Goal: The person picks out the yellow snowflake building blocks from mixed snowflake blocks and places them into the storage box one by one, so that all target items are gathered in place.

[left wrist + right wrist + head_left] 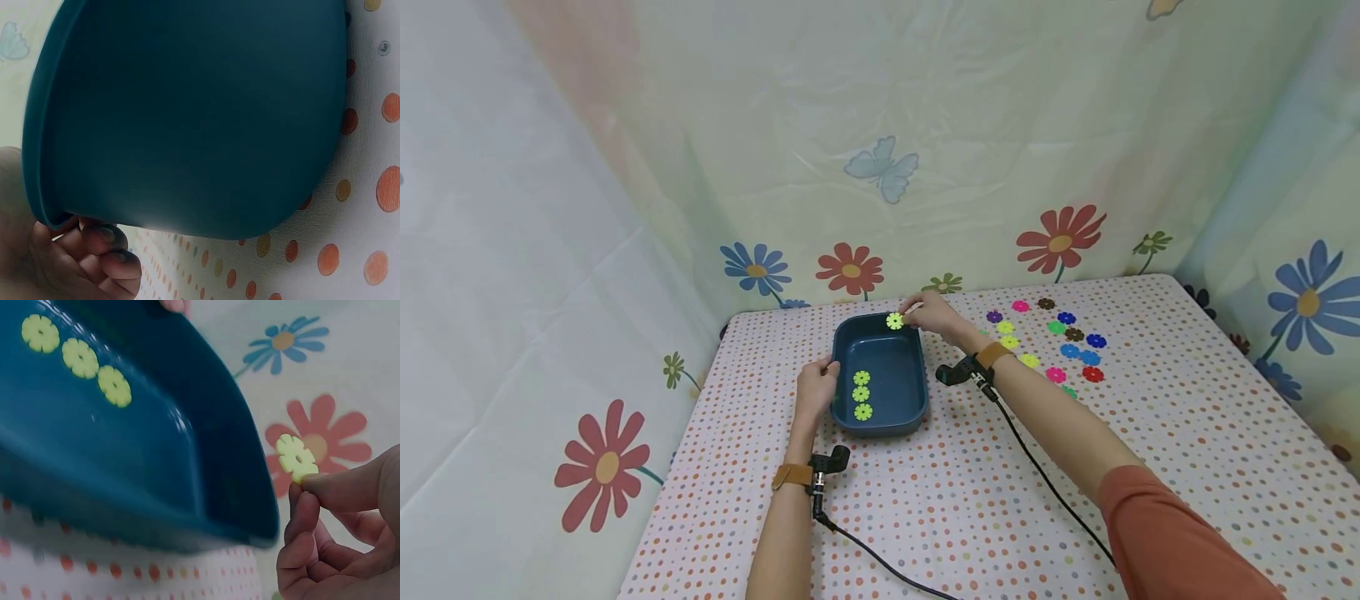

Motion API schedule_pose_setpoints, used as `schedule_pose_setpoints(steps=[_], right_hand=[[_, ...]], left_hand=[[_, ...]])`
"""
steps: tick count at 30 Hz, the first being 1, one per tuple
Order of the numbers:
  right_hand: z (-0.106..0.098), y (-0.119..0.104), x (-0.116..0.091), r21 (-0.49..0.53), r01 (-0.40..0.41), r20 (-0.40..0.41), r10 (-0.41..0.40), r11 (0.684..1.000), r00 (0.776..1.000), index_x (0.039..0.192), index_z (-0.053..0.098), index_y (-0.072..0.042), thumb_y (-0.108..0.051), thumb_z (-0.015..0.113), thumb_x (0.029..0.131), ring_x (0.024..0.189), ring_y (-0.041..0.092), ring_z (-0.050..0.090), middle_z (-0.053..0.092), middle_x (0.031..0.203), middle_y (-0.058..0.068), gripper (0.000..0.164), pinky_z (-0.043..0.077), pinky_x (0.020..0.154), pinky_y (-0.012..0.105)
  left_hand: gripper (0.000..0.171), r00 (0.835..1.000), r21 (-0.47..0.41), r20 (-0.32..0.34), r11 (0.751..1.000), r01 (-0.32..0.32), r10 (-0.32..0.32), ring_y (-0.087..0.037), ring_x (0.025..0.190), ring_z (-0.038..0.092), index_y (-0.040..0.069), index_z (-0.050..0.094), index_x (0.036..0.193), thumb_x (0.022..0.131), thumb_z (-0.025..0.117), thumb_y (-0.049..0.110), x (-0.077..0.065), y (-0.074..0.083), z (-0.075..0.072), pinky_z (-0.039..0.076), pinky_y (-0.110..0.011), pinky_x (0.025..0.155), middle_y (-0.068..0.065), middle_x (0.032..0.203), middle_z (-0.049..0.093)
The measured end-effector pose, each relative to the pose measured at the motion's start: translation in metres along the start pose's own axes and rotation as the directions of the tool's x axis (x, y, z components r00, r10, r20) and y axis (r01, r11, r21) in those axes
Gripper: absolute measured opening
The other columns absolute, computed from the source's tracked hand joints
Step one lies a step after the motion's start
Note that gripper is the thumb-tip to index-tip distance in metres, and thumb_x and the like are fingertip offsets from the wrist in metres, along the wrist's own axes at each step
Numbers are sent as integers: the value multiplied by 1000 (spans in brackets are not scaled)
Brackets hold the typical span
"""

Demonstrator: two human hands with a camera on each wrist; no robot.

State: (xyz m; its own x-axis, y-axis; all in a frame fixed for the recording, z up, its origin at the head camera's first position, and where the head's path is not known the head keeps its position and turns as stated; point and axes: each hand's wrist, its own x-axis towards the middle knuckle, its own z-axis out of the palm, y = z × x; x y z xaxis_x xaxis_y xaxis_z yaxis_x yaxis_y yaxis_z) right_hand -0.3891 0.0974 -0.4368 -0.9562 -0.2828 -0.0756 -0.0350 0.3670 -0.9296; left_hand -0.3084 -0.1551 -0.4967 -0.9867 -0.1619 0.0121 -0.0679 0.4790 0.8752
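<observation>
A blue plastic basin (895,367) stands on the dotted tablecloth, with three yellow-green flower-shaped discs (861,394) in a row on its floor toward the left. My left hand (817,387) grips the basin's left rim, thumb over the edge and fingers curled beneath the lip, as the left wrist view shows. Between thumb and forefinger my right hand (934,318) pinches another yellow-green flower-shaped disc (295,456). In the head view this disc overlaps the basin's far right corner; the right wrist view has it raised beside the rim.
Right of the basin lie scattered flower-shaped discs: yellow ones (1009,342), a red one (1093,374), pink, blue, green, brown and purple ones. Black cables (1045,479) run from both wrist cameras across the table. A floral curtain (880,108) hangs behind the table.
</observation>
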Motion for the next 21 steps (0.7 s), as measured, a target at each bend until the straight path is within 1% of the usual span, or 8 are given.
schedule_pose_setpoints(steps=[3, 4, 7, 10, 13, 17, 21], right_hand=[[13, -5, 2, -11, 27, 9, -27, 1000, 1000, 113, 66, 3, -5, 59, 97, 85, 28, 58, 60, 107, 16, 19, 47, 76, 37], [17, -6, 3, -7, 32, 13, -32, 999, 999, 113, 66, 3, -4, 59, 97, 82, 26, 57, 60, 103, 14, 19, 46, 74, 37], [29, -9, 5, 2, 38, 26, -38, 999, 999, 114, 66, 5, -2, 58, 97, 77, 26, 53, 59, 94, 12, 20, 47, 77, 42], [40, -10, 10, 14, 28, 42, -28, 1000, 999, 115, 66, 6, -1, 59, 97, 79, 31, 53, 57, 88, 10, 20, 46, 84, 50], [50, -10, 13, 7, 18, 54, -19, 1000, 998, 114, 66, 7, 0, 59, 97, 87, 40, 54, 57, 85, 9, 19, 45, 90, 55], [61, -11, 15, -21, 2, 67, -1, 1000, 998, 111, 66, 5, 0, 60, 96, 95, 44, 56, 59, 88, 11, 18, 46, 92, 55], [71, -7, 18, -42, -14, 76, 17, 999, 997, 109, 65, 4, 1, 59, 94, 98, 46, 57, 60, 89, 15, 16, 47, 92, 53]], left_hand=[[45, 1000, 2, -6, 1000, -5, 5, -31, 129, 55, -3, 53, 144, 107, 52, 23, 0, 0, 0, 47, -48, 102, -20, 139, 59], [45, 1000, 1, -8, 1000, -5, 5, -31, 129, 55, -3, 53, 144, 107, 52, 23, 0, 0, 0, 47, -48, 102, -20, 139, 59], [45, 1000, 9, -12, 1000, -3, 3, -32, 129, 55, -3, 53, 143, 107, 51, 22, 1, 0, 1, 47, -48, 103, -20, 139, 59], [45, 1000, 8, -11, 1000, 11, -11, -31, 130, 55, -3, 53, 144, 107, 51, 23, 2, 0, 1, 47, -47, 103, -20, 139, 59], [45, 1000, 4, -10, 1000, 22, -22, -31, 130, 55, -3, 53, 144, 107, 51, 24, 3, 0, 1, 47, -46, 104, -20, 139, 59], [45, 1000, 3, -10, 1000, 26, -25, -31, 130, 55, -3, 53, 144, 107, 52, 23, 3, 1, 1, 47, -46, 104, -20, 140, 59], [45, 1000, 5, -4, 1000, 29, -29, -31, 130, 55, -2, 53, 144, 107, 52, 24, 3, 1, 1, 47, -46, 104, -19, 140, 59]])
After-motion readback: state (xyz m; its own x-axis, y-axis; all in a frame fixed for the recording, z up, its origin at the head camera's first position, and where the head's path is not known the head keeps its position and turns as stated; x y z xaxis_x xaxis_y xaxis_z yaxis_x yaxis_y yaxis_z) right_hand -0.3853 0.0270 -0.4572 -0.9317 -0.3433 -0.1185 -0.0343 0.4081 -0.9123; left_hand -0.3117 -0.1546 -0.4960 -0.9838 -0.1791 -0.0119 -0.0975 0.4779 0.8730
